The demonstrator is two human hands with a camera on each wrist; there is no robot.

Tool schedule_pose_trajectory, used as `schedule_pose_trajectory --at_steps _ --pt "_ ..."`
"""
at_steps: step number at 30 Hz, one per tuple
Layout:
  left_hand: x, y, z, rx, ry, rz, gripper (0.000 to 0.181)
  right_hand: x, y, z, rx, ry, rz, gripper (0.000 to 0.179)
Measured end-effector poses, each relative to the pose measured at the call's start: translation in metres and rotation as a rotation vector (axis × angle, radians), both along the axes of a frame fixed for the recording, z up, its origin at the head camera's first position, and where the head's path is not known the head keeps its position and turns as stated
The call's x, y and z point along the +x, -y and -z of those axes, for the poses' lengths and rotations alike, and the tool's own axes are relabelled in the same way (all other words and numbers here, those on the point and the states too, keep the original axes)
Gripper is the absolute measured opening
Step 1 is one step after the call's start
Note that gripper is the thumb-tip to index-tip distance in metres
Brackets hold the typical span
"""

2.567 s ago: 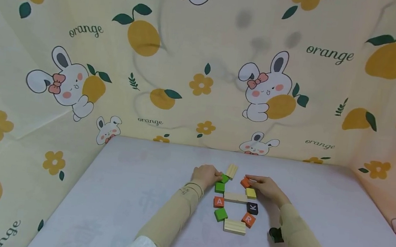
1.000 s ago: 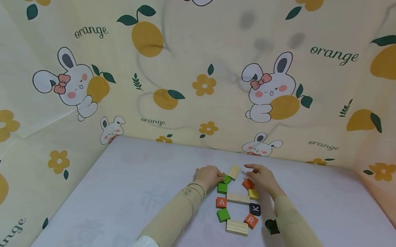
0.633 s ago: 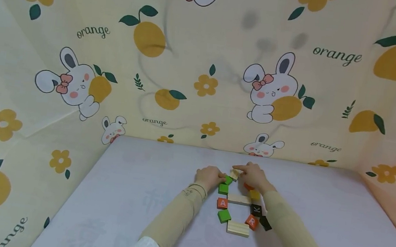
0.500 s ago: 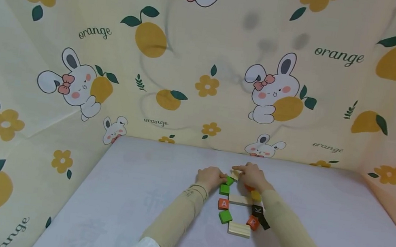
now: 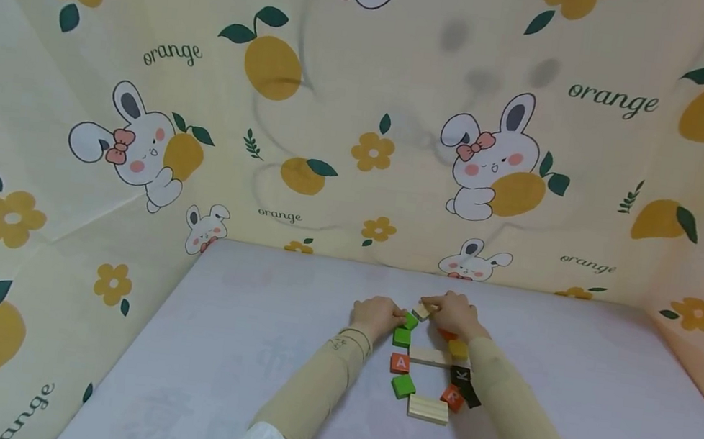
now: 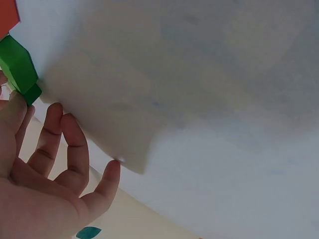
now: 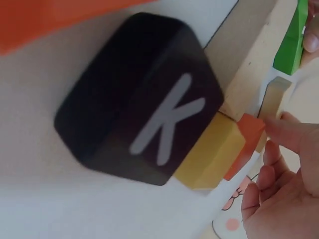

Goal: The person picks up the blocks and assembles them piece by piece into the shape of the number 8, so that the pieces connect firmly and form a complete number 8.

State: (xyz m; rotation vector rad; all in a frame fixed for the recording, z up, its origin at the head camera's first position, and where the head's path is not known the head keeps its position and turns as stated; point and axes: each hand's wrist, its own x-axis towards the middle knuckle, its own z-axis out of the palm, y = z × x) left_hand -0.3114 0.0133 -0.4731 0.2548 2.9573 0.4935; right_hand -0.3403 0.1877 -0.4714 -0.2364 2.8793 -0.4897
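Observation:
In the head view my left hand (image 5: 375,314) pinches a green block (image 5: 411,321) at the back left of a ring of toy blocks. Its thumb and fingertip hold the block's outer end, while the other fingers spread loosely in the left wrist view. My right hand (image 5: 453,313) reaches over the ring's back right, thumb and index finger at the end of a small wooden plank (image 5: 422,311). This plank lies slanted, one end close to the pinched green block. Partly under the right hand is an orange block (image 5: 447,335), behind a yellow block (image 5: 458,350).
Down the left side run another green block (image 5: 401,337), an orange A block (image 5: 400,363) and a further green block (image 5: 403,386). A black K block (image 5: 460,375) and orange R block (image 5: 452,397) line the right. Wooden planks cross the middle (image 5: 430,357) and front (image 5: 428,409).
My right hand has left the orange block and moved back and left to the rear wooden plank, which has turned to a sharper slant. My left hand stays at the green block.

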Motion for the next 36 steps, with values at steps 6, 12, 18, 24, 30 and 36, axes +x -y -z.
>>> schedule_pose_trajectory --at_steps 6,12,18,24,30,36 --pt "0.002 -0.001 -0.002 -0.002 -0.007 -0.001 0.026 -0.001 -0.005 0.003 -0.060 0.016 0.038 0.040" --pt "0.001 0.000 -0.001 -0.003 -0.014 -0.007 0.027 0.003 -0.008 0.000 -0.100 0.015 0.049 0.041" --pt "0.001 0.000 -0.001 0.001 -0.008 -0.011 0.027 0.008 -0.009 0.001 -0.128 0.004 0.040 0.041" --pt "0.003 -0.001 -0.002 0.001 -0.015 0.006 0.026 0.009 -0.012 0.005 -0.124 -0.030 0.042 0.041" --pt "0.005 0.000 -0.002 -0.002 -0.017 0.010 0.026 0.010 -0.012 0.006 -0.142 0.006 0.043 0.040" --pt "0.005 0.000 -0.003 -0.016 -0.018 0.029 0.027 0.012 -0.013 0.003 -0.172 0.021 0.037 0.043"
